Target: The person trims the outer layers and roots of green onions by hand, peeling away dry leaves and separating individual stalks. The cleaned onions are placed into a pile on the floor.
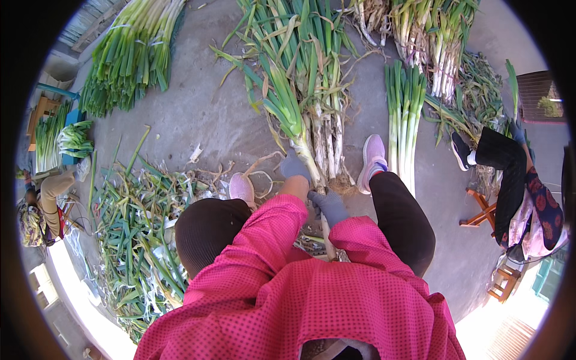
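My left hand (294, 166), in a grey glove, is closed around the white stalk of a large green onion (302, 146) whose leaves point away from me. Closer to my body, my right hand (328, 206), gloved in grey too, grips the lower end of the same stalk; its fingers are partly hidden. Just beyond my hands lies a pile of untrimmed green onions (330, 135) with soil-stained roots and some dry leaves. Another pale stalk (327, 236) shows below my right hand, partly covered by my sleeve.
Cleaned green onions (402, 126) lie beyond my right leg. Stripped leaves (139, 234) are heaped at left. Tied bundles (135, 58) lie upper left, untrimmed bundles (443, 54) upper right. One person (508, 166) sits at right, another (54, 193) at far left.
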A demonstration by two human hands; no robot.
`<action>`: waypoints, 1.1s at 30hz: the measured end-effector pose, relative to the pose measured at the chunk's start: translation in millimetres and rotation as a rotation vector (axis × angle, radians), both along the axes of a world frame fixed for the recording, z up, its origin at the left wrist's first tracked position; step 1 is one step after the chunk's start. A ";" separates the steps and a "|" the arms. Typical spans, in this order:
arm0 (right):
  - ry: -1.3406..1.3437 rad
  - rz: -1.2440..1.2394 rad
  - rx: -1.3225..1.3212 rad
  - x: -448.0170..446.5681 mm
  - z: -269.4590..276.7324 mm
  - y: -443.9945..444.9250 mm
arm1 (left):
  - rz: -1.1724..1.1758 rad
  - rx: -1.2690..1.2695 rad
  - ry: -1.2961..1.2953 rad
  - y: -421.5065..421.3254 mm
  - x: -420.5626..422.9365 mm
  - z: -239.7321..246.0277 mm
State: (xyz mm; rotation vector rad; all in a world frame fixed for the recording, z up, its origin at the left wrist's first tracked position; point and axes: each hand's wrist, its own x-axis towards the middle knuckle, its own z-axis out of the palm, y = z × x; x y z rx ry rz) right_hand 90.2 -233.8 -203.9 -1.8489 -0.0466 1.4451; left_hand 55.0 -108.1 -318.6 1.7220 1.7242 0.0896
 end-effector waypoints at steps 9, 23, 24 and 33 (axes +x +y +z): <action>0.475 -0.172 0.088 4.9 9.7 5.1 | -0.126 0.073 0.017 22.2 -18.6 -11.0; 0.624 0.020 0.218 22.1 60.7 6.8 | 0.894 -0.785 -1.682 103.9 -45.2 40.0; 0.673 0.018 0.254 23.3 59.6 9.0 | 0.848 -0.933 -1.647 90.8 -28.7 55.8; 0.015 0.146 0.261 33.8 11.9 7.9 | 0.317 -0.896 -1.625 62.7 13.9 103.5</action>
